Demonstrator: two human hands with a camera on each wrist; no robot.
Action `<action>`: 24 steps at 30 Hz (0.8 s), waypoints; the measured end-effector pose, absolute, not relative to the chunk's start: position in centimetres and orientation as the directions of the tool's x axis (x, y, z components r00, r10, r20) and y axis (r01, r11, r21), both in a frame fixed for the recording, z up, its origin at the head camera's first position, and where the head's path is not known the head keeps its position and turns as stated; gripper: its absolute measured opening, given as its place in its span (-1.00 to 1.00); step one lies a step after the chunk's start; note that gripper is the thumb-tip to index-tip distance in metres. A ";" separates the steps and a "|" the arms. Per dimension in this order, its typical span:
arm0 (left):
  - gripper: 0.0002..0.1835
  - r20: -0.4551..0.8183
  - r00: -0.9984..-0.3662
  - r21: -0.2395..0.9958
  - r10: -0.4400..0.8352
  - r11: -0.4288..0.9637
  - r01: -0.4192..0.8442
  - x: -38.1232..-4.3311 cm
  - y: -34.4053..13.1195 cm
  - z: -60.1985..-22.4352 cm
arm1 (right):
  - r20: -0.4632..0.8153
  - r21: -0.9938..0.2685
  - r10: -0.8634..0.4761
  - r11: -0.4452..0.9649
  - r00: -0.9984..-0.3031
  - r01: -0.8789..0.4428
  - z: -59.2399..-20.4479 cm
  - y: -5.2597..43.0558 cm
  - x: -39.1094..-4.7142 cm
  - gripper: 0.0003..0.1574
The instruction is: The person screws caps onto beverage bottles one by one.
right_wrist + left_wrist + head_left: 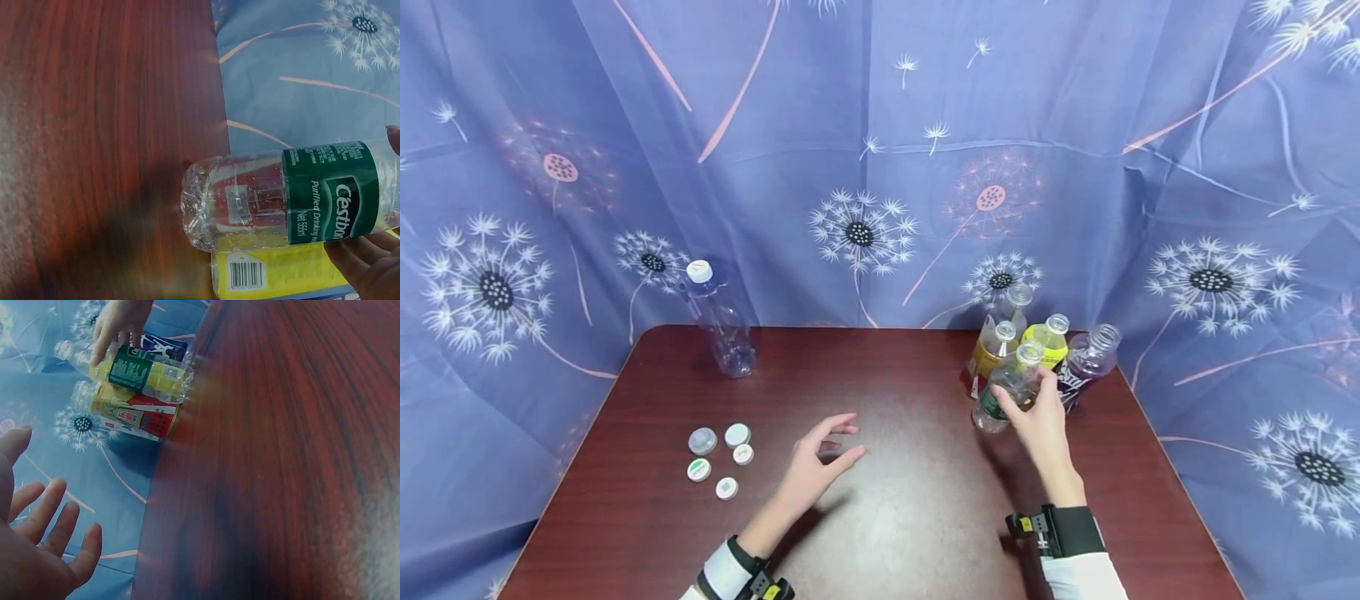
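Note:
My right hand (1047, 429) grips a clear plastic water bottle (331, 194) with a green label, thumb on one side and fingers on the other. The bottle is upright and capless, at the front of a cluster. Around it stand a bottle with a red and yellow label (134, 412), a yellow-labelled bottle (1047, 340), a purple-labelled bottle (1088, 358) and a clear bottle (1018, 304) at the back, all without caps. Over the middle of the table hovers my left hand (812, 467), fingers spread and loosely bent, holding nothing.
Several loose bottle caps (737, 435) lie on the left of the brown table (880, 400). A bluish clear bottle (722, 325) wearing a white cap stands at the back left. Blue dandelion-print cloth (775, 208) hangs behind and beside the table.

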State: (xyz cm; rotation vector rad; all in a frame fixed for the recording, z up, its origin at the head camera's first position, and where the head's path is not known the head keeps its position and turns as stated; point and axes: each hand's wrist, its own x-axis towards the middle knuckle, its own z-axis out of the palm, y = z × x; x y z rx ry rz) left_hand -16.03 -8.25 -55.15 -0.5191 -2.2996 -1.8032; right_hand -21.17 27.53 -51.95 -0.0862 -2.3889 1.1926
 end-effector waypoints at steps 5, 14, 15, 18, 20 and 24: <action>-0.52 0.349 -0.921 0.893 0.174 0.236 0.384 -16.0 -8.4 -55.0 | 0.405 -0.751 0.201 0.630 -0.892 -0.199 -51.9 26.2 -20.7 -0.16; -0.55 0.329 -0.927 0.893 0.182 0.260 0.368 -15.9 -8.6 -54.8 | 0.370 -0.741 0.083 0.627 -0.926 -0.240 -51.6 23.1 -20.0 -0.11; -0.55 0.327 -0.927 0.894 0.181 0.259 0.366 -15.9 -8.6 -54.8 | 0.369 -0.740 0.067 0.625 -0.927 -0.250 -51.6 22.8 -20.0 -0.11; -0.55 0.327 -0.929 0.896 0.174 0.254 0.363 -15.8 -8.6 -54.7 | 0.372 -0.732 0.024 0.623 -0.928 -0.277 -51.6 21.7 -19.9 -0.13; -0.54 0.325 -0.930 0.900 0.174 0.244 0.360 -15.7 -8.6 -54.6 | 0.382 -0.726 0.002 0.620 -0.924 -0.299 -51.7 21.1 -19.8 -0.14; -0.56 0.316 -0.932 0.904 0.178 0.241 0.352 -15.5 -8.7 -54.4 | 0.407 -0.722 -0.034 0.601 -0.913 -0.344 -52.0 19.6 -19.7 -0.15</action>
